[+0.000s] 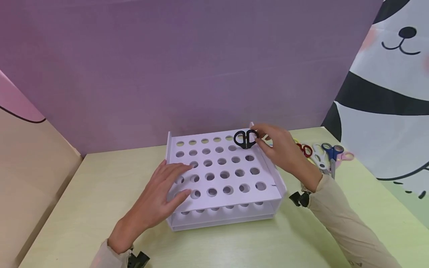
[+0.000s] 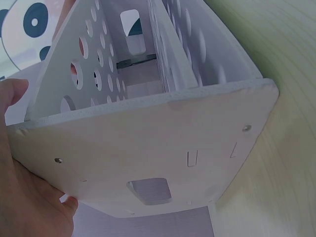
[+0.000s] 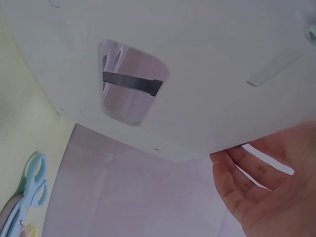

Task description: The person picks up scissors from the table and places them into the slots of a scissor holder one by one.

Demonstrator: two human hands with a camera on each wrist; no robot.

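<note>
A white two-tier rack (image 1: 214, 203) with rows of round holes stands on the table. Black-handled scissors (image 1: 245, 139) are upright at its far right corner, handle loops above the top panel. Through the side panel's cutout, a dark scissor blade (image 3: 129, 82) shows inside the rack. My right hand (image 1: 279, 147) pinches the right loop between thumb and fingers; the right wrist view hides that contact behind the panel. My left hand (image 1: 157, 197) rests on the rack's left edge, thumb and index finger lying over the top panel, other fingers along the outside of the side panel (image 2: 148, 143).
Several scissors lie in a group to the right of the rack, among them a blue-handled pair (image 1: 332, 152), a red-handled pair (image 1: 305, 150) and a white pair (image 1: 318, 156). A purple backdrop (image 1: 187, 74) rises behind the table (image 1: 110, 178).
</note>
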